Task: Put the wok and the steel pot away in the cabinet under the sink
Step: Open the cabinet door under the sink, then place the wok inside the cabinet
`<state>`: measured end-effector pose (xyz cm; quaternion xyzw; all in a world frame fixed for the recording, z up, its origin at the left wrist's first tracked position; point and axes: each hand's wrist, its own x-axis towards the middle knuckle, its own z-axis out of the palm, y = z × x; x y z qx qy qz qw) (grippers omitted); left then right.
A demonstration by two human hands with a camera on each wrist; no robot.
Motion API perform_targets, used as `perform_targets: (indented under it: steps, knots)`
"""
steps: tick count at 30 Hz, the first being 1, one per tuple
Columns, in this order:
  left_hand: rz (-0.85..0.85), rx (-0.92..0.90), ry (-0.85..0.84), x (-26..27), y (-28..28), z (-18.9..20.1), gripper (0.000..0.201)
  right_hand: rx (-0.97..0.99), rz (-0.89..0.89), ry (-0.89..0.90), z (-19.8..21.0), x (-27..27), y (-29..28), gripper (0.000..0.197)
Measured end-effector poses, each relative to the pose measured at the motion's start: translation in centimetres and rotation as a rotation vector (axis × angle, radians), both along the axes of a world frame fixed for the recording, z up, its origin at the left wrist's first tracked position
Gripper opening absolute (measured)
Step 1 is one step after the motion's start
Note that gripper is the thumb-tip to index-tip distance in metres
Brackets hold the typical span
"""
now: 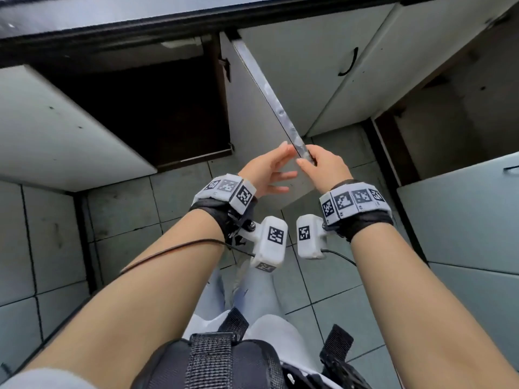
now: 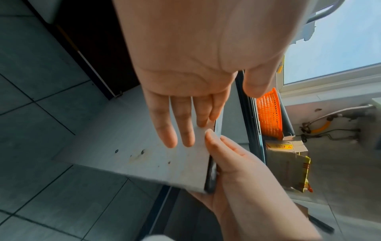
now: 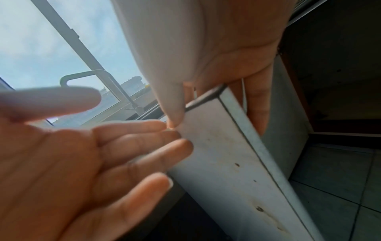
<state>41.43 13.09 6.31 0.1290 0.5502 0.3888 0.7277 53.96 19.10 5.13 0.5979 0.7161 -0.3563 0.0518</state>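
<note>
Neither the wok nor the steel pot shows in any view. Below the dark counter the cabinet [image 1: 157,108] stands open and dark inside. Its pale door [image 1: 252,113] swings out toward me, seen edge-on from above. My right hand [image 1: 323,164] pinches the door's free top corner, thumb on the inner face and fingers behind [image 3: 255,104]. My left hand [image 1: 269,175] is open, its straight fingers [image 2: 181,124] touching the door's inner face [image 2: 134,150] beside the right thumb [image 2: 212,138].
Another open door [image 1: 56,122] juts out at the left. A closed door with a black handle [image 1: 348,63] lies right of centre, and a further open door [image 1: 463,214] at far right. An orange mesh basket [image 2: 268,117] and a faucet [image 3: 98,76] appear beyond.
</note>
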Motion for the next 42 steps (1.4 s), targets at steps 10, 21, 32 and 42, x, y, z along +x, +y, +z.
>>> perform_targets:
  steps: [10, 21, 32, 42]
  knots:
    - [0.81, 0.065, 0.105, -18.6, -6.8, 4.1, 0.023, 0.188, 0.31, 0.382, 8.0, -18.5, 0.4, 0.039]
    - [1.11, 0.172, -0.137, -43.8, -11.9, 8.3, 0.041, 0.095, 0.434, 0.663, 12.7, -47.9, -3.8, 0.042]
    - [0.867, 0.157, -0.257, -48.8, -4.8, 7.0, 0.024, -0.004, 0.592, 0.148, 11.4, -53.8, -1.6, 0.031]
    - [0.934, 0.171, -0.311, -38.3, -5.4, 5.9, 0.026, 0.03, 0.532, 0.324, 7.2, -43.5, -4.2, 0.044]
